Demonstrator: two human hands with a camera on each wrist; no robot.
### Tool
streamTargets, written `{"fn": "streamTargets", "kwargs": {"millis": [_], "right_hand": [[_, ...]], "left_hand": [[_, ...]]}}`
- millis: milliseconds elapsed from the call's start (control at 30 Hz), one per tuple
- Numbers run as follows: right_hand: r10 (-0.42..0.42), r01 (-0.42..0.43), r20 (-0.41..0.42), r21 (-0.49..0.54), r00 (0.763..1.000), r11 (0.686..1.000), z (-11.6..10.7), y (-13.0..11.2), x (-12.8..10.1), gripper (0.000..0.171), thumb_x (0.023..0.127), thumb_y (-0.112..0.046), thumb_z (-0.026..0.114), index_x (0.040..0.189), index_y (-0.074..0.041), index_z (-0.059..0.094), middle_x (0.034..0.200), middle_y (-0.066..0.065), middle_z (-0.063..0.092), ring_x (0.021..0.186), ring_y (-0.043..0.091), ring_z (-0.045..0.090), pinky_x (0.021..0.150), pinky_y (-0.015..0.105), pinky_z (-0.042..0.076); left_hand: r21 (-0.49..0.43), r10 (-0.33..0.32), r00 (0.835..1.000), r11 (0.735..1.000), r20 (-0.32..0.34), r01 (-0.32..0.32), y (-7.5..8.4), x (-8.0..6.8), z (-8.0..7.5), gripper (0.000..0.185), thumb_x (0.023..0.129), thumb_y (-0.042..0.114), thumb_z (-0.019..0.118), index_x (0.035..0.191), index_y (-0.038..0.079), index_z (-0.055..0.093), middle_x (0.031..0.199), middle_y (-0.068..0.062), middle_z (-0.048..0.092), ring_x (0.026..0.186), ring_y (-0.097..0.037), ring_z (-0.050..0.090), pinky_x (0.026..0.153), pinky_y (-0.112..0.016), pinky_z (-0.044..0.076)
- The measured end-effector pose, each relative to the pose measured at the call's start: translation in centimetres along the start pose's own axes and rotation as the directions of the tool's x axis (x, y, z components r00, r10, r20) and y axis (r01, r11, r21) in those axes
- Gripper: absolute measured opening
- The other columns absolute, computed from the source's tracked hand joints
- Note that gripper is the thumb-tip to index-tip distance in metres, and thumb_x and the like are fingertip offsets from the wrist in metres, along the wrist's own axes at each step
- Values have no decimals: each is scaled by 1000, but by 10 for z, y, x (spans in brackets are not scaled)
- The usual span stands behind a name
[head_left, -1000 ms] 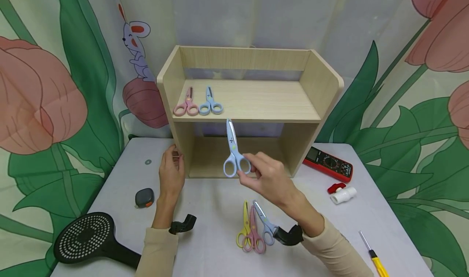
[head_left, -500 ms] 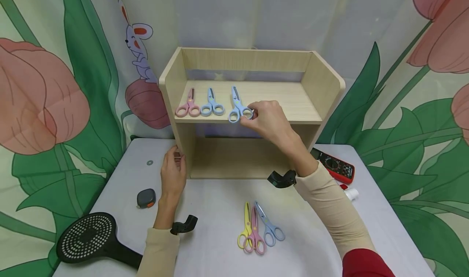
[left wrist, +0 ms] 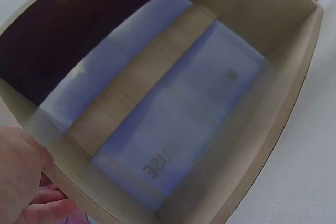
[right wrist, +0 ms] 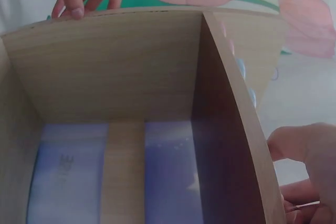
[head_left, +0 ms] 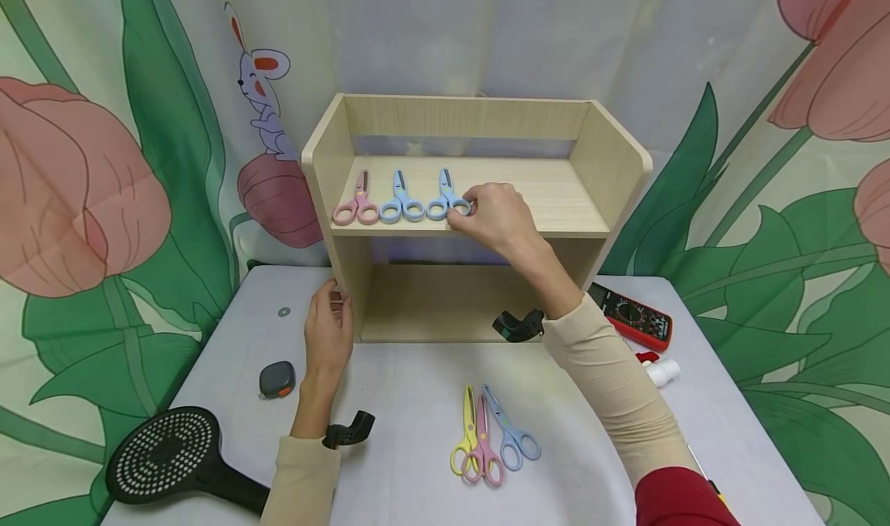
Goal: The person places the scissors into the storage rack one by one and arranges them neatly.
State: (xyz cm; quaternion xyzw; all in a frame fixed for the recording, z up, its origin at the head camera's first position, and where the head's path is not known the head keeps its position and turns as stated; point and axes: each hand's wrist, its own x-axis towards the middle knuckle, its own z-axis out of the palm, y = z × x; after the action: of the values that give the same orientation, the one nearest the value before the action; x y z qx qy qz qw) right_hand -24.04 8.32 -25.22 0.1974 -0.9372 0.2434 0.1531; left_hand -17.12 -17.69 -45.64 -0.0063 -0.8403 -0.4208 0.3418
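Observation:
My right hand pinches one handle loop of a pair of blue scissors, which lies at the front of the wooden desk shelf's upper board. Left of it lie another pair of blue scissors and a pair of pink scissors, blades pointing back. My left hand holds the front edge of the shelf's left side panel; the left wrist view shows its curled fingers outside the panel. In the right wrist view, the shelf's board hides most of the scissors.
On the table lie yellow scissors, pink scissors and blue scissors. At left are a black shower head, a tape measure and a washer. A multimeter and a white pipe fitting lie at right.
My right hand has carried the blue scissors up from in front of the lower compartment and laid them on the upper board, right of the other two pairs. The left hand has stayed put.

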Motion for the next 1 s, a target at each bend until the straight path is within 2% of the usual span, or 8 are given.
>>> {"fn": "streamTargets", "kwargs": {"millis": [100,233,333,433,533,667,800,1000], "right_hand": [[-31,31,5,-7,1000,1000,-1,0,-2,26,85,-30,62,74,-7,64,60,-3,48,60,15,45,53,26,34],[-61,62,-21,35,998,997,-3,1,-9,38,88,-33,63,104,0,72,71,5,61,74,22,57,71,35,50],[-113,118,-88,56,990,991,-3,3,-21,48,89,-33,65,121,2,67,85,11,65,83,26,58,79,41,52],[-204,215,-177,44,963,976,0,7,-38,50,88,-30,69,125,2,64,97,14,62,87,28,57,78,41,51],[-302,316,-252,17,919,949,6,13,-57,52,86,-28,73,127,2,62,104,16,59,92,28,57,79,39,52],[-378,393,-284,-4,881,919,18,23,-83,55,83,-28,77,127,3,62,109,16,61,100,29,59,83,41,55],[-387,396,-241,-13,890,918,35,35,-112,62,80,-30,80,129,3,60,113,16,61,105,29,59,88,42,56],[-335,335,-83,-15,938,942,62,59,-158,72,77,-38,82,134,-2,58,121,11,61,111,25,57,93,41,55]], "left_hand": [[4,10,1000,1000,-7,-10,-1,-1,1,39,99,3,59,135,-4,49,111,-25,60,95,-36,68,79,-46,62],[2,16,1000,1000,-7,-16,-1,-1,1,38,99,3,59,135,-4,49,111,-25,60,95,-36,68,79,-46,62],[-4,17,1000,1000,-7,-17,-1,-1,1,38,99,3,59,135,-4,49,111,-25,60,95,-36,68,79,-46,62],[-9,21,1000,1000,-10,-21,-1,0,1,38,98,3,59,134,-4,50,110,-25,60,95,-37,68,78,-45,62],[-10,23,1000,1000,-11,-24,0,1,1,38,98,3,60,134,-4,50,110,-26,60,95,-37,68,78,-45,62],[-11,21,1000,1000,-10,-21,0,1,0,37,98,3,59,133,-4,50,109,-26,60,94,-37,68,79,-45,62],[-14,17,1000,1000,-14,-18,0,2,0,37,98,3,60,133,-4,51,109,-26,60,94,-37,68,79,-46,62],[-20,8,1000,1000,-8,-8,0,1,0,38,98,3,60,134,-4,50,109,-26,60,94,-37,68,80,-46,62]]}}
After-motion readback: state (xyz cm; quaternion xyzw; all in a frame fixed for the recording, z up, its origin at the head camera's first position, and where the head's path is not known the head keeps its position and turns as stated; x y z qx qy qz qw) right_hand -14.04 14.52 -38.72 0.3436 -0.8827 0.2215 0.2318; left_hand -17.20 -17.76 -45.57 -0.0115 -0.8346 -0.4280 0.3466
